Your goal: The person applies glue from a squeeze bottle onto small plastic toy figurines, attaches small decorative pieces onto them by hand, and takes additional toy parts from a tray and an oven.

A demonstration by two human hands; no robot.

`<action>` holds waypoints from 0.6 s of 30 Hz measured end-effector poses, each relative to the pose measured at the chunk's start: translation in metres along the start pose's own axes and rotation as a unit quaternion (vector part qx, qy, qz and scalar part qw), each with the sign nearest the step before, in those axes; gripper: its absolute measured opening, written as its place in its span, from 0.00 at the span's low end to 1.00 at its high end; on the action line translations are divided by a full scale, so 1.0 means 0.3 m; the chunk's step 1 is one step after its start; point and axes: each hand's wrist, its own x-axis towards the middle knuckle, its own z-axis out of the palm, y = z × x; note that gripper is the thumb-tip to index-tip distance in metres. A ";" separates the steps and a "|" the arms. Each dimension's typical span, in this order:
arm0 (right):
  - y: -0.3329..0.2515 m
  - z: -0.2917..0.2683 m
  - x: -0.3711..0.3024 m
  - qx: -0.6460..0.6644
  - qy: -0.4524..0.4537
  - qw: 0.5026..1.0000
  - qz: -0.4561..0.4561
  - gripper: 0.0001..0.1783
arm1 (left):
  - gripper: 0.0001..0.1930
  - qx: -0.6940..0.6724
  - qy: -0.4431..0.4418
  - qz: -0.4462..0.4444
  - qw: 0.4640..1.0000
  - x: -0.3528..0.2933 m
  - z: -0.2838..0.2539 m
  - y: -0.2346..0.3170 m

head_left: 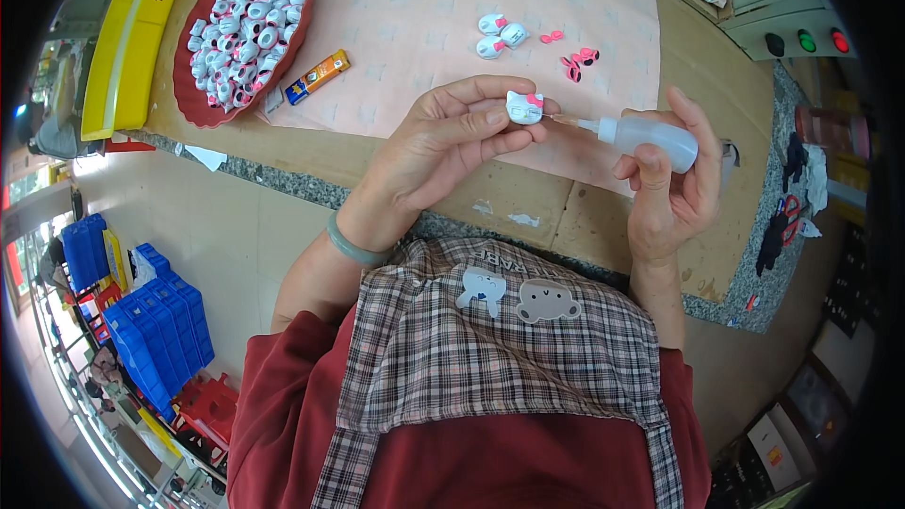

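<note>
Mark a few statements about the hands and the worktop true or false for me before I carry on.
1. The left hand holds a white cat-head piece. True.
2. The right hand holds a brush. False: it holds a squeeze bottle.
3. The bottle's tip points toward the white piece. True.
4. The scalloped red tray is on the person's right. False: it is on the left.
5. An orange-and-blue packet lies near the tray. True.

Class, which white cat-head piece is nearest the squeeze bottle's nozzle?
The white piece held in the left hand, beside the nozzle; the three loose ones on the pink sheet and the heap in the red tray lie farther off.
</note>
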 end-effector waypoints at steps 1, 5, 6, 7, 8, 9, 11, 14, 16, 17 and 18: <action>-0.001 0.001 -0.001 -0.001 -0.001 1.000 0.001 0.22 | 0.16 0.000 -0.002 -0.001 1.000 0.000 -0.001 -0.001; 0.001 0.005 -0.002 -0.004 -0.003 1.000 0.003 0.22 | 0.16 -0.009 -0.012 -0.002 1.000 0.002 -0.006 -0.007; 0.001 0.005 -0.002 -0.005 -0.003 1.000 0.002 0.22 | 0.16 -0.009 -0.012 -0.002 1.000 0.002 -0.006 -0.007; 0.002 0.005 -0.002 -0.006 -0.003 1.000 0.001 0.21 | 0.16 -0.008 -0.009 -0.002 1.000 0.001 -0.006 -0.007; 0.002 0.004 -0.001 -0.006 -0.003 1.000 0.001 0.21 | 0.16 -0.006 -0.007 -0.002 1.000 0.001 -0.006 -0.006; 0.002 0.002 0.000 -0.010 -0.002 1.000 -0.001 0.21 | 0.16 -0.005 -0.004 -0.002 1.000 0.000 -0.007 -0.005; 0.002 -0.001 0.001 -0.018 -0.001 1.000 -0.007 0.21 | 0.16 -0.012 -0.009 -0.001 1.000 -0.002 -0.010 -0.001; 0.003 -0.005 -0.001 -0.028 -0.005 1.000 -0.009 0.21 | 0.16 -0.025 -0.019 0.001 1.000 -0.002 -0.013 0.002; 0.003 -0.006 -0.001 -0.033 -0.008 0.999 -0.010 0.21 | 0.16 -0.020 -0.015 0.003 1.000 -0.001 -0.014 0.002; 0.002 -0.006 -0.002 -0.036 -0.010 0.999 -0.011 0.21 | 0.16 -0.018 -0.013 0.004 1.000 -0.001 -0.014 0.002; 0.002 -0.006 -0.002 -0.038 -0.012 0.999 -0.012 0.21 | 0.16 -0.018 -0.013 0.004 1.000 0.000 -0.013 0.003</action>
